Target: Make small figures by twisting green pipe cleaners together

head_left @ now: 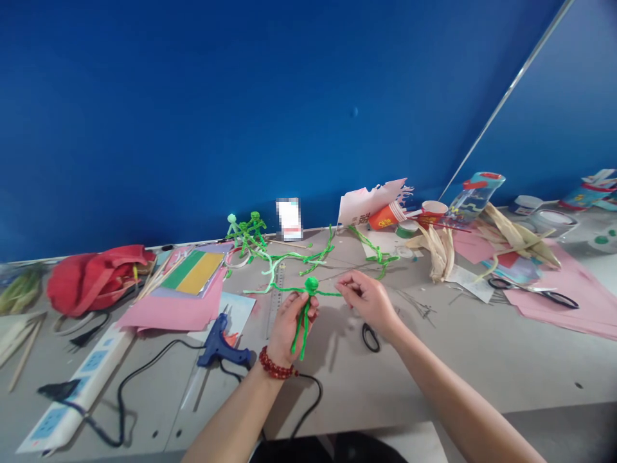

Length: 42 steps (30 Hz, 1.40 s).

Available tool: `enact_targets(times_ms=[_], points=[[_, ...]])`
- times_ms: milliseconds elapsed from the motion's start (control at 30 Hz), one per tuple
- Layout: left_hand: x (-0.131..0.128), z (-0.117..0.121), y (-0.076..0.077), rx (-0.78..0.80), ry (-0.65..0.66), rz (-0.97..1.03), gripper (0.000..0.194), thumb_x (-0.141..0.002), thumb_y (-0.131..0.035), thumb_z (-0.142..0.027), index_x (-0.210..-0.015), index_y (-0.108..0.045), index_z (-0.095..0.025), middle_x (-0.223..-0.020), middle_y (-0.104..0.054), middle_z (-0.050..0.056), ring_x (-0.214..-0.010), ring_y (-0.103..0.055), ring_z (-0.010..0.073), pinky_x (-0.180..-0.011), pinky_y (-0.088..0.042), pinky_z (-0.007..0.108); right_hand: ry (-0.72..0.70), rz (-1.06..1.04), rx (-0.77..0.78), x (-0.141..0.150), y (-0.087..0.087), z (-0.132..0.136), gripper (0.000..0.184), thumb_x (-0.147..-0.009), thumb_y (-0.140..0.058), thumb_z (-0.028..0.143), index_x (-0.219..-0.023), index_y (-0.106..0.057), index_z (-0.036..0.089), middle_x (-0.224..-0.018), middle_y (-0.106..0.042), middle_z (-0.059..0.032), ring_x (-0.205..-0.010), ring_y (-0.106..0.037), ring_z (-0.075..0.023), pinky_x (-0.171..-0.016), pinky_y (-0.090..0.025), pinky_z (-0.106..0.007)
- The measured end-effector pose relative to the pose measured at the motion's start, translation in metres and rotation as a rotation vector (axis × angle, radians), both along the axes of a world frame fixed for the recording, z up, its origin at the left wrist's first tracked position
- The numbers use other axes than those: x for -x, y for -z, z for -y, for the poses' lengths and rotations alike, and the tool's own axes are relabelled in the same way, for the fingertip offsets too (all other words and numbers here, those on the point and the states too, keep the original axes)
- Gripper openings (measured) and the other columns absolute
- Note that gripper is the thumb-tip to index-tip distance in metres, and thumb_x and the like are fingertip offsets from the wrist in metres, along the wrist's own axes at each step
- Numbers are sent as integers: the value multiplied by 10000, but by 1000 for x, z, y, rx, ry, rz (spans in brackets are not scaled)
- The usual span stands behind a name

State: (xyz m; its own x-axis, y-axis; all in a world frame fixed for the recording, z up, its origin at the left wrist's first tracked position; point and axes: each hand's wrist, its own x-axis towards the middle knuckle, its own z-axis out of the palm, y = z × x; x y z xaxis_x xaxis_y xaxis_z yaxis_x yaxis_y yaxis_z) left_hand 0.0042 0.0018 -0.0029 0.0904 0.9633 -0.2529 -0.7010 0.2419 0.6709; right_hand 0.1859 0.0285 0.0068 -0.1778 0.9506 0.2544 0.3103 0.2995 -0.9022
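A small green pipe-cleaner figure (311, 284) with a round head, two arms and two dangling legs is held upright above the table. My left hand (288, 321), with a red bead bracelet at its wrist, is closed around the figure's body below the head. The fingertips of my right hand (366, 297) pinch the end of the figure's arm that stretches out to the right. Behind it stand several finished-looking green figures (248, 231). Loose green pipe cleaners (308, 256) lie in front of the wall, and a twisted green bundle (378, 254) rests farther right.
A blue glue gun (222, 344) with its black cord lies at left, near a white power strip (80, 386). Scissors (370, 337) lie under my right arm. Pink paper (173, 302), a red bag (99, 280), paper cups (385, 215) and dried husks (436, 251) crowd the table.
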Motion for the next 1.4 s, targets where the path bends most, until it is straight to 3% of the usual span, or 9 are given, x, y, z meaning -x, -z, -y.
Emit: enact_targets(times_ms=[200,300,367,467,633,900,1033,1400], points=[[-1,0,-2,-51,-67,-3,263,-689,-824,-259,-692,-583,-154,-641,-648,-7,-523,-523,59,-603,-476,210,-86,108,6,2,-1,5,149,-930,-532,313,-843,-591,207,-517,-562,54,-458,-513,-116,-514,-403,-211],[-2,0,-1,-89,-63,-48,269,-700,-817,-272,-679,-574,-158,-630,-651,-2,-530,-537,72,-586,-467,211,-119,258,-166,4,-10,5,144,-941,-530,277,-893,-648,210,-786,-726,-31,-721,-660,-179,-689,-482,-267],[-3,1,-1,-106,-66,-66,264,-687,-828,-276,-696,-591,-159,-626,-658,0,-546,-557,82,-586,-468,213,-141,308,-328,8,-17,5,151,-950,-532,268,-962,-670,208,-997,-745,-79,-942,-665,-228,-841,-480,-329],[-5,3,-1,-89,-97,-51,277,-644,-861,-261,-770,-633,-166,-664,-679,-11,-607,-606,98,-605,-484,216,-145,324,-417,17,-22,9,154,-957,-534,252,-1000,-673,199,-1014,-745,-96,-951,-656,-241,-866,-464,-359],[-6,5,1,-37,-135,-69,287,-633,-875,-261,-807,-660,-181,-733,-710,-24,-614,-628,87,-622,-503,211,-45,244,-261,29,-17,12,86,-885,-635,237,-807,-663,213,-779,-708,-38,-759,-626,-196,-714,-456,-290],[-4,4,8,-8,-115,-81,304,-607,-892,-268,-817,-693,-176,-766,-742,-8,-675,-688,121,-678,-535,230,-169,-109,-22,32,-10,9,140,-868,-586,239,-733,-591,199,-679,-676,1,-644,-609,-148,-630,-448,-244],[-4,5,11,-15,-105,-86,295,-625,-881,-280,-835,-694,-188,-811,-752,-1,-704,-702,148,-649,-520,249,-148,-112,-34,33,-8,10,134,-866,-566,242,-739,-577,201,-663,-668,3,-625,-599,-140,-597,-441,-233],[-4,5,13,-45,-127,-133,274,-660,-862,-308,-840,-697,-185,-769,-740,-6,-677,-673,125,-647,-501,236,-168,-128,-55,28,-6,9,132,-876,-565,250,-758,-603,206,-697,-669,-4,-669,-612,-150,-654,-472,-247]])
